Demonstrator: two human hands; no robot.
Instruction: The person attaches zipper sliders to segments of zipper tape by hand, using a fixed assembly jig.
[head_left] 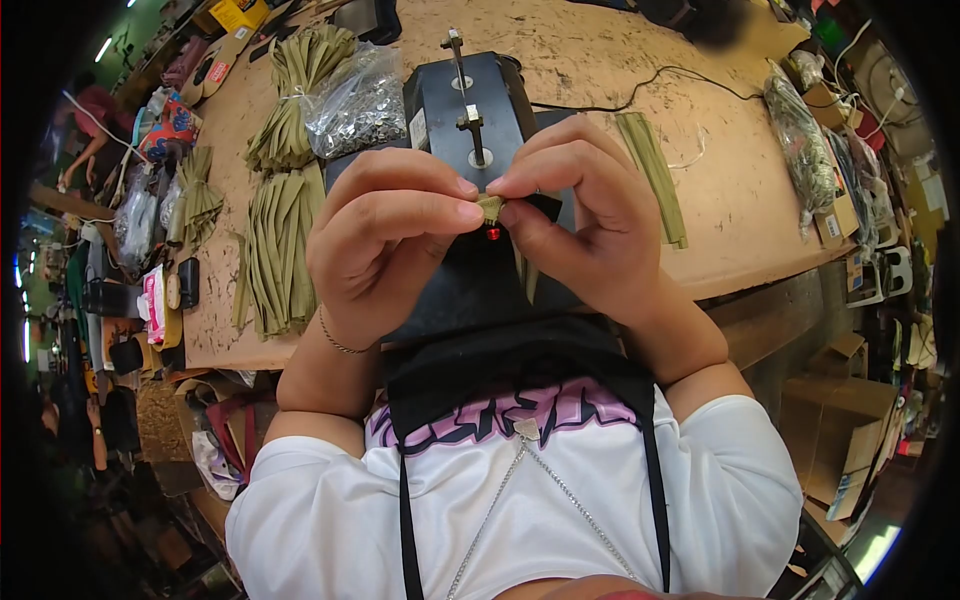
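My left hand [385, 235] and my right hand [590, 215] meet in front of a dark machine. Between their fingertips is the end of an olive-green strip [490, 207], pinched from both sides. Part of it seems to hang below my right fingers; most of it is hidden by the hand. Behind my fingers stands the black machine [430, 85], with two upright metal posts [470, 122] on top. A small red part [493, 234] shows just under the pinched end.
Bundled olive strips [285, 250] lie at the left of the table [720, 190], beside a clear bag of small metal pieces [358, 100]. More flat strips [652, 180] lie right of the machine. A black cable [640, 85] crosses the back. Cardboard boxes [835, 420] stand at the right.
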